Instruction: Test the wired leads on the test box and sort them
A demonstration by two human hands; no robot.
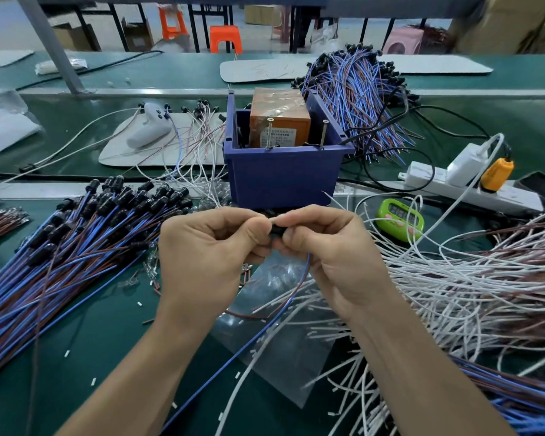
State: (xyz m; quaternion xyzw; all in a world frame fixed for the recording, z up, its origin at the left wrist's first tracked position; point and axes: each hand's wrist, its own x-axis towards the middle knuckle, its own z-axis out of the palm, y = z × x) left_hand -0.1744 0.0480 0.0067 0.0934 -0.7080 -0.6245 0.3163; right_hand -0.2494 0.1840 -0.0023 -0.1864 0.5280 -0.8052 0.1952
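Hands: left hand [208, 247] and right hand [328, 247] both pinch the black end of one lead [303, 276]
Wires: blue/brown, trailing down just in front of blue bin [280, 180]
Test box [279, 121]: orange, sitting inside that bin

A green worktop [101, 325] is seen. At the left, blue and brown leads [76, 247] with black caps are spread in a heap; at the right, white leads [453, 287] are piled in a tangle. Between them a clear plastic bag [283, 357] is laid flat. A blue bin [283, 174] is set behind it, with a green timer [400, 215] and a white power strip [472, 187] to its right.
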